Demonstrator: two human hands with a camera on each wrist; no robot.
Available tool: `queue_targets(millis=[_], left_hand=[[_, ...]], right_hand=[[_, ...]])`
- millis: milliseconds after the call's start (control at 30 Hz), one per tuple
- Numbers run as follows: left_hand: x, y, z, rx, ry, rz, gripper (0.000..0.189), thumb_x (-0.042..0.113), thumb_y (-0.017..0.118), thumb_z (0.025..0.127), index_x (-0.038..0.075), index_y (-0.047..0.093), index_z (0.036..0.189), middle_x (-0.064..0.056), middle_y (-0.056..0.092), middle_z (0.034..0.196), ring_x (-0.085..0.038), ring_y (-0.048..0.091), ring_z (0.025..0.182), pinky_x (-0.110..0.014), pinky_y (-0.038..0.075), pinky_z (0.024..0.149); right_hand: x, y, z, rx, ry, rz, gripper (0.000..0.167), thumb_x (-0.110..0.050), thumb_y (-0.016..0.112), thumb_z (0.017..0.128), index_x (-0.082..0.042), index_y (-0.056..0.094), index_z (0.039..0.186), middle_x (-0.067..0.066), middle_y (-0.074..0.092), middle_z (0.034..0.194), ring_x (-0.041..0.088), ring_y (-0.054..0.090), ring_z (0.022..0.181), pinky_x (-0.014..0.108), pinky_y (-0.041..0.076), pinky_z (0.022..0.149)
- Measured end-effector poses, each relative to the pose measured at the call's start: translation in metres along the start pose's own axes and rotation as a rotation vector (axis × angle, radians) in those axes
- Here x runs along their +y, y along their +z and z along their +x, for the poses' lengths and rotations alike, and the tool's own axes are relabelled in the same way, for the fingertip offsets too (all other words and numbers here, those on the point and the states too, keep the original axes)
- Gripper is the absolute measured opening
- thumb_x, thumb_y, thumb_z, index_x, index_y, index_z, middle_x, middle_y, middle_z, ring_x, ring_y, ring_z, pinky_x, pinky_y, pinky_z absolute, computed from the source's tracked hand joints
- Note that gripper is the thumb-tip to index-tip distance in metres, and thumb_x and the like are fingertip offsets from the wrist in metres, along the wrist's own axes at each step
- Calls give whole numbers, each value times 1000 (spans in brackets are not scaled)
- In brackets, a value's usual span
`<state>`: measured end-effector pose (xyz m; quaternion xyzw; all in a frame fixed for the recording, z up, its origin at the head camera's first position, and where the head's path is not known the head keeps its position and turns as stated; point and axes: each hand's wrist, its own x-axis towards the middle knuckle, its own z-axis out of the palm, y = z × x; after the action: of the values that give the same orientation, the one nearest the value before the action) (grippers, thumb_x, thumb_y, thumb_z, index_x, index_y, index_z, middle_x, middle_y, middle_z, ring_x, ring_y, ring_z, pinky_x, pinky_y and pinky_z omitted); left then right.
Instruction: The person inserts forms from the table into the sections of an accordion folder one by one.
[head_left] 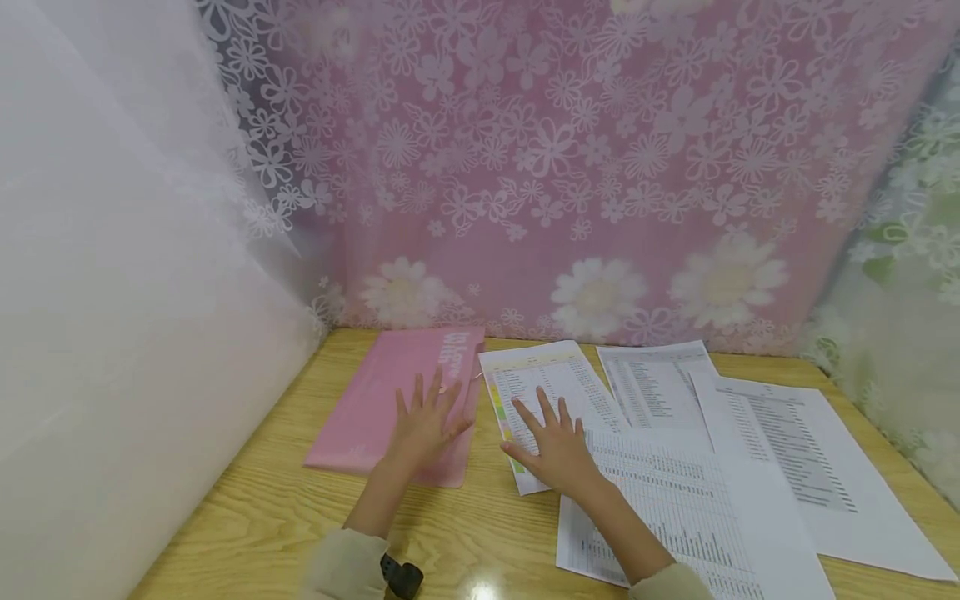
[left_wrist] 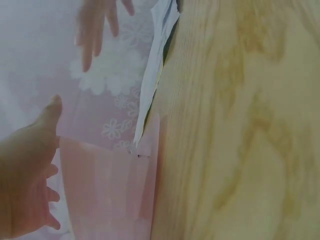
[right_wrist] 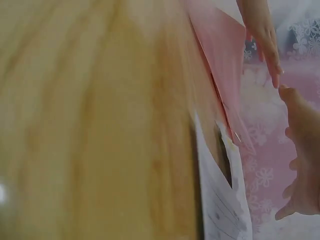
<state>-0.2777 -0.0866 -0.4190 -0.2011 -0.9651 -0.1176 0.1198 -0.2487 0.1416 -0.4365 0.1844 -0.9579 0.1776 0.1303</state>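
Observation:
A pink plastic document folder [head_left: 360, 417] with white lettering lies on the left of the wooden table. Over its right half my left hand [head_left: 422, 429] is spread with the fingers apart, holding nothing. To the right lies a printed sheet [head_left: 525, 375] with colored marks along its left edge. My right hand [head_left: 558, 454] hovers above that sheet's lower part, fingers spread, with nothing in its grasp. Both wrist views show a gap between the hands and the things below. In the left wrist view the folder [left_wrist: 107, 190] appears beyond the left hand [left_wrist: 27, 175].
Several more printed sheets overlap on the right: one at the back [head_left: 652, 383], one at far right [head_left: 810, 450] and one in front [head_left: 675, 500]. A floral curtain [head_left: 480, 208] closes off the back, and a white sheet [head_left: 135, 292] the left side.

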Motion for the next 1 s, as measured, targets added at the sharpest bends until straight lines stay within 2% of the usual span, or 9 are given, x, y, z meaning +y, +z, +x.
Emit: queue_targets(millis=[133, 267, 467, 567, 767, 1000], left_hand=[[4, 4, 0, -5, 16, -72, 62, 48, 44, 93, 12, 35, 143, -18, 6, 150, -46, 1, 131, -66, 1, 96], [6, 7, 3, -7, 30, -115, 60, 46, 43, 94, 12, 34, 143, -21, 9, 148, -47, 3, 131, -66, 2, 96], [2, 14, 4, -18, 0, -152, 54, 36, 45, 95, 14, 35, 143, -24, 15, 147, -48, 5, 130, -66, 3, 97], [1, 18, 4, -24, -1, -180, 53, 34, 47, 95, 10, 37, 141, -25, 15, 146, -48, 6, 130, -67, 5, 96], [4, 24, 5, -27, 38, -222, 54, 32, 52, 93, 7, 39, 139, -26, 18, 145, -50, 10, 129, -68, 9, 95], [5, 29, 12, -68, 12, -221, 50, 29, 53, 93, 9, 43, 138, -25, 20, 145, -48, 12, 130, -68, 11, 95]], right_hand=[[-14, 13, 0, -42, -10, 64, 71, -58, 48, 86, -18, 35, 143, 22, 16, 148, 55, 14, 126, 72, 20, 87], [-28, 23, 2, -74, -26, 124, 69, -54, 50, 87, -16, 36, 143, 24, 17, 147, 56, 14, 125, 73, 18, 88], [-45, 42, 2, -127, -62, 175, 68, -54, 49, 88, -16, 36, 142, 25, 21, 145, 57, 14, 125, 72, 17, 89], [-47, 51, 0, -130, -66, 167, 65, -54, 48, 88, -18, 40, 140, 22, 25, 145, 54, 15, 126, 69, 16, 92], [-44, 61, -2, -69, -103, 117, 59, -49, 51, 87, -14, 48, 134, 16, 34, 142, 47, 21, 128, 65, 17, 96], [-37, 65, -2, -81, -136, 30, 63, -53, 47, 88, -13, 46, 137, 7, 34, 144, 38, 23, 131, 58, 15, 101]])
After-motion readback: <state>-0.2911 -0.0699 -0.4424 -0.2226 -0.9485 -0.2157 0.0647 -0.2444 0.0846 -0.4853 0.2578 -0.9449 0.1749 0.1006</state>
